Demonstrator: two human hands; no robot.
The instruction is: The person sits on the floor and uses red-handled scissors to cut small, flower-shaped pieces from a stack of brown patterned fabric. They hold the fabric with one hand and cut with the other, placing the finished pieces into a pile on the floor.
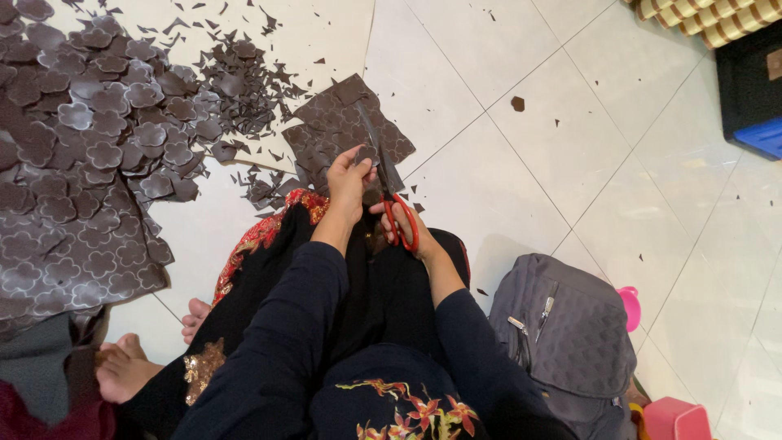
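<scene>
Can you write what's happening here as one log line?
left hand: holds brown foam piece | right hand: red-handled scissors cutting it | floor: flower cutouts, scraps

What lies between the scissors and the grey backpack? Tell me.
In the head view, only the person's right forearm in its dark sleeve and bare white floor tile lie between the scissors and the grey backpack.

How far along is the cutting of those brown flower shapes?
Done: a big heap of cut brown flower shapes lies on the white tiled floor, with dark offcuts beside it. In hand: the left hand steadies a piece while the right hand works red-handled scissors. Left: the uncut brown patterned sheet.
</scene>
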